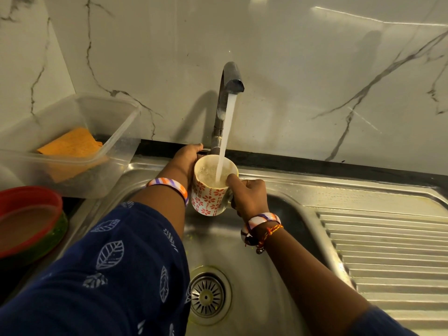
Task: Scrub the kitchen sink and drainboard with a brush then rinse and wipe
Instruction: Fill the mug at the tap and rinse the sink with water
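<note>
- Rinse step, it seemed: the right hand (pixel 249 196) gripped a patterned mug (pixel 210 190) filling under the tap (pixel 231 78), over the sink (pixel 242 263).
- The left hand (pixel 185 158) reached the tap base; its fingers' grasp could not be told.
- Next likely needed: pouring across the drainboard (pixel 388 251).

Sink basin (pixel 242 263) open below mug (pixel 211 190), drainboard (pixel 388 251) apparently bare, clear tub (pixel 72 146) crowding left

Right hand (pixel 251 196) gripping patterned mug (pixel 209 201) under running tap (pixel 229 93).

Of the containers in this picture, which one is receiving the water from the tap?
The floral mug, gripped by the right hand under the tap. The clear plastic tub and red bowl sit aside, left.
</note>
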A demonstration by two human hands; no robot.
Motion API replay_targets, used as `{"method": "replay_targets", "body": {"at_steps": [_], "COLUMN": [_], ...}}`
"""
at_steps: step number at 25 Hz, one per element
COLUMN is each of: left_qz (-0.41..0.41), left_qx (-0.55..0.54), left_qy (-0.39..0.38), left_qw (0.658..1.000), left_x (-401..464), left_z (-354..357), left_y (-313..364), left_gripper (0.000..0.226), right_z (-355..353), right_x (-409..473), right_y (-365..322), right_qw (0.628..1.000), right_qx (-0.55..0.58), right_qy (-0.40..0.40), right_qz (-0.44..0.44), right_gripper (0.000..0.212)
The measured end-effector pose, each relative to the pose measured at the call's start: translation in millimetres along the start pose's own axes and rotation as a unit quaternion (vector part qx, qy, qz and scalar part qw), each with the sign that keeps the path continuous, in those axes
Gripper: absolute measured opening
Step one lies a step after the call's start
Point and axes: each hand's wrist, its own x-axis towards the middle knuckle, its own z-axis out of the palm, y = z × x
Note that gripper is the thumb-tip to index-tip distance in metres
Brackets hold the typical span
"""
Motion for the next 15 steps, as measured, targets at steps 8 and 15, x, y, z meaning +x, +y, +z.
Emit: {"method": "replay_targets", "body": {"at_steps": [8, 15], "left_qz": [-0.006, 0.031], "left_qx": [0.016, 0.077], "left_qy": [0.001, -0.008], "left_qw": [1.000, 0.997], "left_x": [-8, 0], "left_z": [-3, -16], "left_y": [3, 3], "left_gripper": [0.034, 0.036], "right_z": [8, 4], "right_x": [1, -6], "right_y": [6, 2], "right_qw": [0.998, 0.996], "right_qx": [0.034, 0.077], "right_qy": [0.036, 0.048], "right_qz": [-0.025, -0.008], "right_gripper": [0.044, 0.044]}}
